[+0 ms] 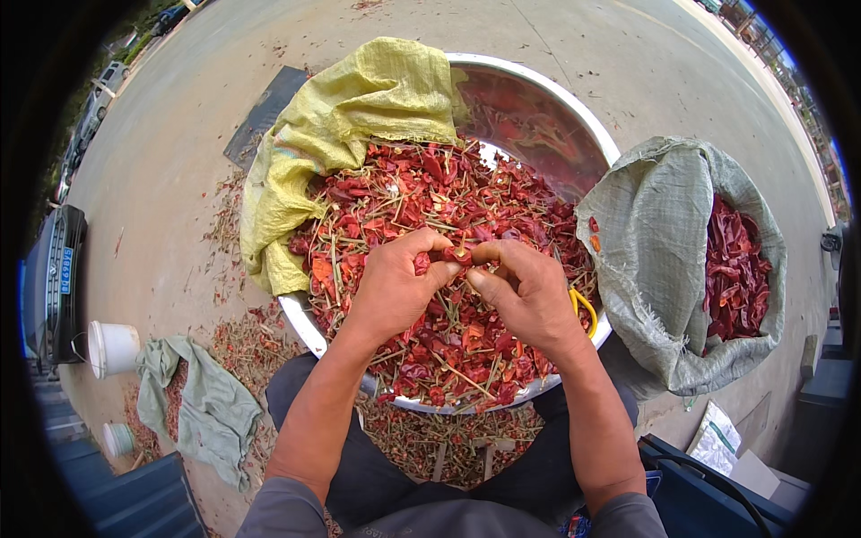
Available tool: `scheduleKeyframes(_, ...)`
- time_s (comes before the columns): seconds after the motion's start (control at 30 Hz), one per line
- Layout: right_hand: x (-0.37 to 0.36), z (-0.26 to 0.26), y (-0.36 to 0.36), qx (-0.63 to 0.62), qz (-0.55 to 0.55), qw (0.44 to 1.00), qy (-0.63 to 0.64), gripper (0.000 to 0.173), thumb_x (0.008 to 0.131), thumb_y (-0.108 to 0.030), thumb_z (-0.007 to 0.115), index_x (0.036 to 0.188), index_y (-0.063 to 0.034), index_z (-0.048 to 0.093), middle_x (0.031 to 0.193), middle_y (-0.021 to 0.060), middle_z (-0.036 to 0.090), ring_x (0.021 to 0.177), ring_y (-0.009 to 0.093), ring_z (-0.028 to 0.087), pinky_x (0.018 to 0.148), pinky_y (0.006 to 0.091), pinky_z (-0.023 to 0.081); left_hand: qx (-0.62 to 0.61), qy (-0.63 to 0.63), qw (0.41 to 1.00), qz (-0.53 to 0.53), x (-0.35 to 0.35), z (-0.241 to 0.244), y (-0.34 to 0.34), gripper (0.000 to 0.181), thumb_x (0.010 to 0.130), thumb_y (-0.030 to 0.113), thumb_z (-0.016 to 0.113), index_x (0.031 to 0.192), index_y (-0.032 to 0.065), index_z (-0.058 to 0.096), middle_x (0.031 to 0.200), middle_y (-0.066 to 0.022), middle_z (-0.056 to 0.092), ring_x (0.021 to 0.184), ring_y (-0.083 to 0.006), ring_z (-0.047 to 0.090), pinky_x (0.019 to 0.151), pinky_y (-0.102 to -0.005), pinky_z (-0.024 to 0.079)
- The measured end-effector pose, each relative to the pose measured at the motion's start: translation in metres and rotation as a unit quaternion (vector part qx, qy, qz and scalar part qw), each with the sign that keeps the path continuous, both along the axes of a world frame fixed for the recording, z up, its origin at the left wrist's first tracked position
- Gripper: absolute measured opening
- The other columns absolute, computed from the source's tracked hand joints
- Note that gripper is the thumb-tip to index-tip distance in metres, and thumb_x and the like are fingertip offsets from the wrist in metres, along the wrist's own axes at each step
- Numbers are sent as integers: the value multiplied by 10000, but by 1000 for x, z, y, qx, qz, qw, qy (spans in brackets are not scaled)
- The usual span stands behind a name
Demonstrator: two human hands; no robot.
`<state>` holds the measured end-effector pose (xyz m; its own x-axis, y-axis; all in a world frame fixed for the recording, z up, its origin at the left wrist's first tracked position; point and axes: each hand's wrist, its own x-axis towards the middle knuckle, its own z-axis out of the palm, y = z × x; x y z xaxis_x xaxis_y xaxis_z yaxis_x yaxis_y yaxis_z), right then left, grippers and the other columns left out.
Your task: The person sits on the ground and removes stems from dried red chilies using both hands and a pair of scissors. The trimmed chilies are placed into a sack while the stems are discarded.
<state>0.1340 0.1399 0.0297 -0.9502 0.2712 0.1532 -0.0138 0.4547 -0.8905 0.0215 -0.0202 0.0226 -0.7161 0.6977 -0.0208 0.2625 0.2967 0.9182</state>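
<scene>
My left hand (403,276) pinches a dried red chilli pepper (457,255) between thumb and forefinger, its pale stem pointing up. Another red piece (422,263) shows by the left fingers. From the other side my right hand (525,289) grips the same pepper's edge with curled fingers. A yellow loop handle (584,313) shows beside the right hand; whether the hand holds it is hidden. Both hands are over a wide metal basin (578,101) heaped with broken dried chillies (430,181) and stems. A yellow woven sack (363,101) drapes over the basin's far left rim.
To the right stands a grey-green woven sack (646,249) of dark red chillies (736,276). Chilli scraps (252,350) litter the ground at left, near a green sack (208,397), a white bucket (114,348) and a smaller tub (119,439). A parked car (57,282) is farther left.
</scene>
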Motion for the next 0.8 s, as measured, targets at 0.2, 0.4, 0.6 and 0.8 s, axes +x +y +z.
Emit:
scheduleKeyframes(0.2,-1,-12,0,153,-12,988,4,273,932,-257,667,815,-19,605,700,137,590,582,239,579,546,383,451,24,250,968,-24,7,-14,5,205,789,6,666,987,56,660,854,-100,633,759,-302,637,644,-373,500)
scheduleKeyframes(0.4,0,-11,2,-104,9,990,-93,382,985,-290,600,739,1,579,575,129,474,519,178,424,507,364,390,78,233,967,-70,1,-12,3,279,760,-4,705,1029,59,661,838,-92,594,759,-293,615,642,-385,480)
scheduleKeyframes(0.6,-1,-11,0,31,-6,998,-63,353,950,-254,629,707,-6,567,574,123,535,477,243,495,469,379,388,53,174,978,-99,3,-6,0,285,755,9,720,1031,61,672,823,-94,571,742,-288,598,648,-393,478)
scheduleKeyframes(0.8,-7,-12,-12,381,-58,914,123,328,917,-190,636,638,-57,526,569,99,542,473,267,530,446,368,405,11,213,977,-11,14,-15,8,207,774,4,712,975,51,695,771,-84,580,691,-276,589,630,-379,475)
